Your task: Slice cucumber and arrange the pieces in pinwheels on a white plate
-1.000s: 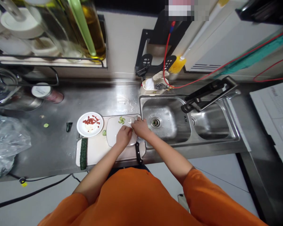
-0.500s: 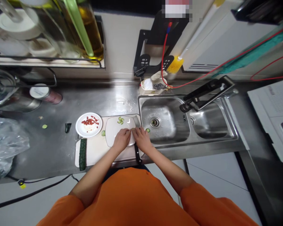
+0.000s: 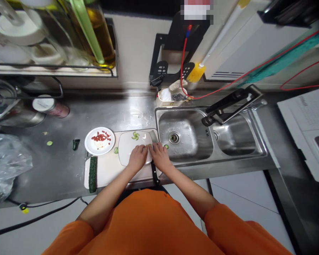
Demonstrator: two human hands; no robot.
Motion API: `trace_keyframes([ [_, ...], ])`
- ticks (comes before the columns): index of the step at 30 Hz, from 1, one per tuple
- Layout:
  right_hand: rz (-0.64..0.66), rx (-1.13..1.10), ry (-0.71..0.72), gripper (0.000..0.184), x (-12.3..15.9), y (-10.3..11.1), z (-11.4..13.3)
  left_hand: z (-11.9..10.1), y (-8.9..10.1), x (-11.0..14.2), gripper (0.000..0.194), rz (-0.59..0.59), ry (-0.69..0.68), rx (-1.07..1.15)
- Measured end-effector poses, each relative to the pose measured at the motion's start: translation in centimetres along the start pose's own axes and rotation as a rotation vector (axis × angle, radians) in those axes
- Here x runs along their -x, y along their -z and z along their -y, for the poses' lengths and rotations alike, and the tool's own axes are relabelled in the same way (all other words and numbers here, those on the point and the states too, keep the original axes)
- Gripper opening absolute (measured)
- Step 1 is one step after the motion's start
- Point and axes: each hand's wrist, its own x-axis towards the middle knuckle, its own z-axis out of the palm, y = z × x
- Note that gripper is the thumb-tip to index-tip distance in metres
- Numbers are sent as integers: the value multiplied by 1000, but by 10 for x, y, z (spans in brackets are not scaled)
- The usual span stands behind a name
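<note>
Over the right side of a white squarish plate (image 3: 126,150), my left hand (image 3: 137,157) and my right hand (image 3: 161,156) meet with fingertips together. Their fingers are bent and closed; whatever they pinch is too small or hidden to name. Green cucumber slices (image 3: 135,135) lie fanned near the plate's far edge. The plate rests on a white cutting board (image 3: 106,175). A knife (image 3: 155,174) lies right of the plate, its black handle toward me and its blade partly covered by my right hand. A length of cucumber (image 3: 93,173) lies across the board's left end.
A round white plate (image 3: 88,143) with small red berries stands behind the cucumber. Cucumber scraps (image 3: 116,150) lie on the board, and a dark end piece (image 3: 76,144) on the steel counter. Right is a double sink (image 3: 186,141) with a black faucet (image 3: 215,115). A plastic bag (image 3: 7,159) lies left.
The view has shifted very slightly. Both hands stay together at the same spot over the plate, and the things on the counter have not moved.
</note>
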Motion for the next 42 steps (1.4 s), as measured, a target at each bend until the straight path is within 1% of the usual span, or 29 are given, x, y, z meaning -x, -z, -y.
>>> trace_keyframes([
  [5,-3,4,-4,42,0,-2,1,-1,-1,1,37,22,0,-51],
  [11,4,-19,-1,42,0,2,0,-1,-2,2,37,6,-3,-37],
  [20,-2,-32,-2,42,1,6,1,0,-3,4,36,-39,16,61],
  [24,-5,-41,-8,40,3,6,0,3,5,8,34,-105,49,77],
  [27,-12,-67,-21,41,5,9,1,14,20,19,33,-208,145,112],
  [30,-6,-114,-34,39,8,12,6,35,37,40,31,-337,308,146],
  [33,-4,-169,-32,35,11,13,16,61,50,62,30,-397,515,89],
  [35,-1,-203,-17,33,13,13,24,74,54,75,29,-376,624,44],
  [37,4,-229,3,31,14,11,32,82,54,82,29,-343,696,20],
  [39,6,-248,26,29,14,10,40,83,52,83,30,-316,732,19],
  [42,14,-258,59,27,14,9,49,78,48,78,31,-279,754,31],
])
